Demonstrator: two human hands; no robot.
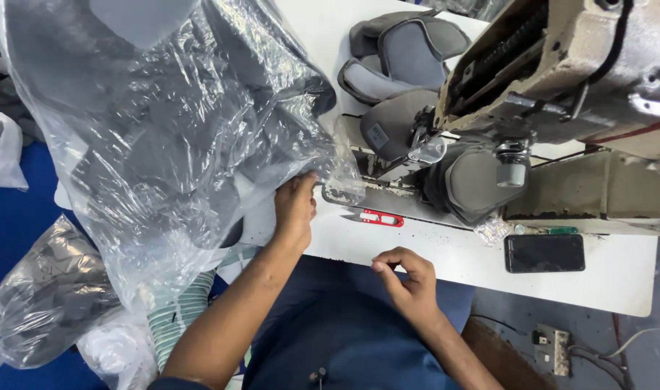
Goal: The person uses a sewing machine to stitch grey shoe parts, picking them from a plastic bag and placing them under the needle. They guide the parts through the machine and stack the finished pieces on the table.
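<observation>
Up left, left hand (295, 206) pinches crinkly plastic bag (164, 137) — clear.

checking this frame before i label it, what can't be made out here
- Head view: the grey pieces inside the clear plastic bag are blurred by its glare and folds; no count possible.
- Left hand: fingertips hidden under the bag's edge, so its grip is unclear.
- Right hand: fingers curled; whether it pinches anything is too small to tell.
- Sewing machine: cut off by the top and right edges; needle hidden behind the grey padded piece.
</observation>
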